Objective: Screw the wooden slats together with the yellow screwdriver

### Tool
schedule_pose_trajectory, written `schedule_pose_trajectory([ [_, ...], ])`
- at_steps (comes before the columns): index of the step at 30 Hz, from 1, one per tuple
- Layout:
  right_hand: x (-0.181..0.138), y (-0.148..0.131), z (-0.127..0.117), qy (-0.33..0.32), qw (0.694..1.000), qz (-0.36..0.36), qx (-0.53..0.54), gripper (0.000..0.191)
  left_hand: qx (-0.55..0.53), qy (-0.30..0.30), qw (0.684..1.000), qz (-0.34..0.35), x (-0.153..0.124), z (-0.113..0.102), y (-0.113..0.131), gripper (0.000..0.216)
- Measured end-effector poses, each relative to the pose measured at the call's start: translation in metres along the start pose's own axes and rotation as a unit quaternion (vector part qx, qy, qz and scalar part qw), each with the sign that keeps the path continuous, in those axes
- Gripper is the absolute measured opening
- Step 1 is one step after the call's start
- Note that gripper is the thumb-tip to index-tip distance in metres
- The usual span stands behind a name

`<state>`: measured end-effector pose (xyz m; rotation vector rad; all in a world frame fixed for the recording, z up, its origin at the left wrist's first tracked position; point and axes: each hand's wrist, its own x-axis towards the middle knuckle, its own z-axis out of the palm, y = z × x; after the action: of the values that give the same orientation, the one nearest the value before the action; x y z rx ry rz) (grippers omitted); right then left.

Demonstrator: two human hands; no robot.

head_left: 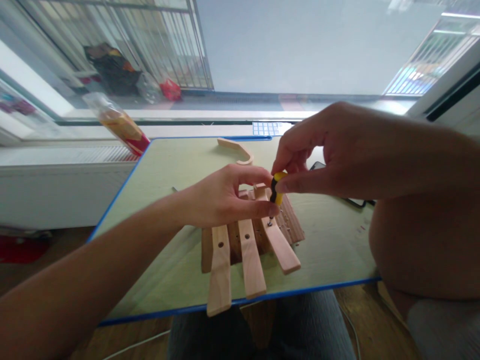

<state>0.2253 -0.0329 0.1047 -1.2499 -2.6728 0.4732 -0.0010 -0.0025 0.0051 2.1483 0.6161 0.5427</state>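
Observation:
A short yellow and black screwdriver [277, 189] stands nearly upright, its tip at a screw [269, 224] in the rightmost of three pale wooden strips [284, 248]. My right hand [313, 155] pinches the top of its handle between thumb and fingers. Lower on the same handle, the thumb and fingertips of my left hand [232, 195] close round it from the left. The middle strip [252, 265] and the left strip [219, 272] each show one dark hole. All three lie across a brown wooden board [294, 220], partly hidden under my left hand.
A curved wooden piece [236, 146] lies at the back of the blue-edged table [150, 185]. A phone-like dark object [356, 202] sits behind my right forearm. To the left, a plastic-wrapped package [122, 125] leans near the windowsill. A thin metal object [174, 189] rests beside my left wrist.

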Motion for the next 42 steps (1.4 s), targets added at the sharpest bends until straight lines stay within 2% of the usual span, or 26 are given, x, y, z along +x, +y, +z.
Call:
schedule_pose_trajectory([
  [4, 0.0005, -0.0010, 0.0010, -0.002, 1.000, 0.018, -0.014, 0.012, -0.014, 0.006, 1.000, -0.007, 0.0001, 0.0013, 0.0004, 0.022],
  [15, 0.0053, -0.0011, 0.0044, 0.019, 0.997, 0.028, -0.063, 0.034, -0.011, 0.027, 0.999, -0.012, 0.0011, 0.0026, 0.0015, 0.024],
  [23, 0.0046, 0.0005, 0.0055, 0.008, 0.998, 0.032, -0.062, 0.046, -0.038, 0.016, 0.999, -0.026, 0.0004, 0.0045, 0.0001, 0.027],
  [26, 0.0029, 0.0009, 0.0025, 0.016, 0.998, 0.014, -0.051, 0.040, -0.040, 0.016, 0.999, -0.024, -0.0004, 0.0044, -0.0012, 0.026],
  [30, -0.0021, 0.0031, -0.0025, 0.015, 0.999, -0.028, -0.024, 0.021, -0.046, 0.024, 0.999, -0.015, -0.0003, 0.0032, -0.0037, 0.024],
  [33, -0.0036, 0.0059, -0.0030, 0.001, 0.998, -0.053, -0.019, 0.018, -0.045, 0.015, 0.999, 0.005, 0.0008, 0.0015, -0.0047, 0.026],
  [42, 0.0002, 0.0044, 0.0000, 0.006, 1.000, -0.014, -0.006, 0.012, -0.010, 0.002, 1.000, 0.006, 0.0011, -0.0005, -0.0014, 0.023],
])
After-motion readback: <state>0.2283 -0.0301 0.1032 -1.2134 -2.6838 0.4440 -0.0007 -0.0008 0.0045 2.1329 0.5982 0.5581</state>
